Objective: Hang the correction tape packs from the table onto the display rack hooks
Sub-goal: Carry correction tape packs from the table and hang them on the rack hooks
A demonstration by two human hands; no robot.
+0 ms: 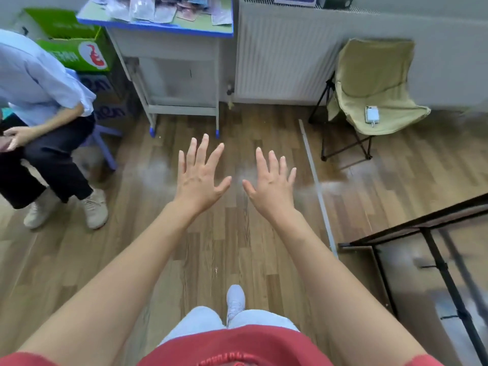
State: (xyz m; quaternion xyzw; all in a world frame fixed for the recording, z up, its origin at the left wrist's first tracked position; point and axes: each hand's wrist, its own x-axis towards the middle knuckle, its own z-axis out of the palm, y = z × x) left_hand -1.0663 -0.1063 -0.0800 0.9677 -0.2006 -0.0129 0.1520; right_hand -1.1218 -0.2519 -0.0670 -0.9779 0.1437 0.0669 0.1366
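My left hand and my right hand are stretched out side by side over the wooden floor, backs up, fingers spread, holding nothing. Far ahead stands a small table with a green top and a blue edge. A heap of clear packs lies on it, blurred, well beyond both hands. No display rack with hooks shows in this view.
A seated person is at the left beside green cartons. A white radiator lines the wall. A folding chair with a phone on it stands at the right. A dark metal frame fills the lower right.
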